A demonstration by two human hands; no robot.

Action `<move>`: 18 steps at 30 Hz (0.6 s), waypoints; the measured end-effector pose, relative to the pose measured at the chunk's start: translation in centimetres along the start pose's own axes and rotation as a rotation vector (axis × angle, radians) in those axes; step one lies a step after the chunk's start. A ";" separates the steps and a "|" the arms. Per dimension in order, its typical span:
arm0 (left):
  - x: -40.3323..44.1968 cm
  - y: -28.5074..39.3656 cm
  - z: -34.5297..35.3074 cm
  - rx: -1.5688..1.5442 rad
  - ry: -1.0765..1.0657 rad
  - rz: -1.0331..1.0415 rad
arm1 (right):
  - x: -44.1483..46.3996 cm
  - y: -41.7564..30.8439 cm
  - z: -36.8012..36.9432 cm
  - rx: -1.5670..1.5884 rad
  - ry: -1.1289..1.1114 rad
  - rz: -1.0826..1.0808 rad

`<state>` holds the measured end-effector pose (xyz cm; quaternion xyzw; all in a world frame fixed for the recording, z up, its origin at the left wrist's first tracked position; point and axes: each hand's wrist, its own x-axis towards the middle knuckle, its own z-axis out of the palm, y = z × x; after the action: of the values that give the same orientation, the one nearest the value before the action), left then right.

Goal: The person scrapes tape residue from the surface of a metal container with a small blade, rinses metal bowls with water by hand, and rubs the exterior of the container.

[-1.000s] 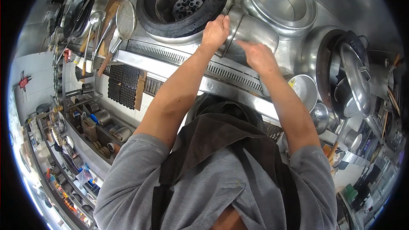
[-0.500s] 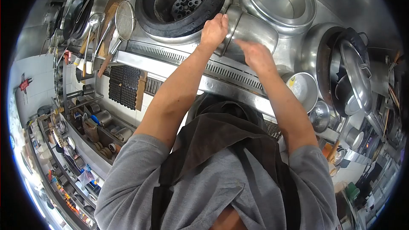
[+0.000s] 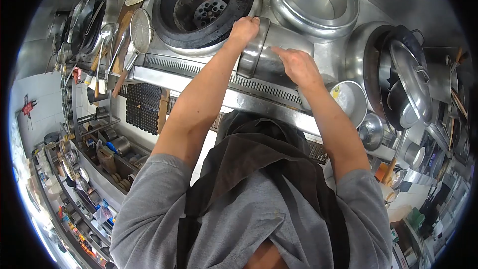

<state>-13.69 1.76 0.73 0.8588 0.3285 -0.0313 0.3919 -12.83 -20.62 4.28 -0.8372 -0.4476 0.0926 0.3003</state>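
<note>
A metal cylinder (image 3: 279, 45) with a raised band lies on its side on the steel counter, between the black burner ring (image 3: 164, 15) and a round metal pot (image 3: 318, 2). My left hand (image 3: 245, 30) is closed on the cylinder's left end, beside the burner. Over the cylinder's right part is my right hand (image 3: 298, 65), its index finger stretched out to the left near the metal and the other fingers curled. Nothing shows in the right hand.
A slotted drain (image 3: 199, 67) runs along the counter's front edge. Strainers (image 3: 141, 31) and ladles hang at the left. At the right are a white-lined pot (image 3: 348, 100), woks and a metal lid (image 3: 409, 79). Shelves with containers stand at the lower left.
The cylinder and my left hand have shifted slightly left, along with the whole view. More of the cylinder's left end shows. My right hand stays over it with the finger out.
</note>
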 end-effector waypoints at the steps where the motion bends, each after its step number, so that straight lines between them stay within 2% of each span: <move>1: 0.2 0.3 -0.2 0.007 -0.008 0.010 | 0.3 0.3 -0.2 -0.010 -0.001 0.021; 2: 0.2 0.6 -0.3 0.008 -0.007 0.014 | 0.5 0.5 -0.4 -0.018 -0.002 0.042; 4: 0.3 0.8 -0.1 -0.627 -0.096 -0.262 | 1.1 0.2 -0.8 -0.022 0.001 0.067; 5: 0.0 0.4 -0.2 -0.626 -0.095 -0.264 | 1.4 0.1 -0.9 -0.025 0.002 0.090; 7: -1.3 -1.1 -0.4 -0.315 -0.037 0.067 | 2.0 1.0 -0.2 -0.053 0.022 0.089; 8: -2.0 -1.4 -0.3 -0.313 -0.035 0.064 | 2.2 1.4 0.2 -0.084 0.042 0.091; 10: -4.2 -1.8 -0.2 -0.034 0.146 0.285 | 2.4 1.3 0.4 -0.067 0.042 0.086; 11: -5.2 -1.6 0.1 -0.021 0.223 0.277 | 2.4 1.2 0.5 -0.054 0.044 0.084; 15: -5.1 -1.3 0.2 -0.015 0.207 0.216 | 1.1 -1.3 0.2 -0.124 -0.071 0.132; 18: -4.2 -0.9 0.3 -0.020 0.210 0.229 | 0.2 -1.2 0.8 -0.067 -0.103 0.017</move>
<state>-17.45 -0.25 1.26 0.8853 0.2678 0.1068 0.3648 -13.89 -19.60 4.31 -0.8448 -0.4580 0.1230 0.2477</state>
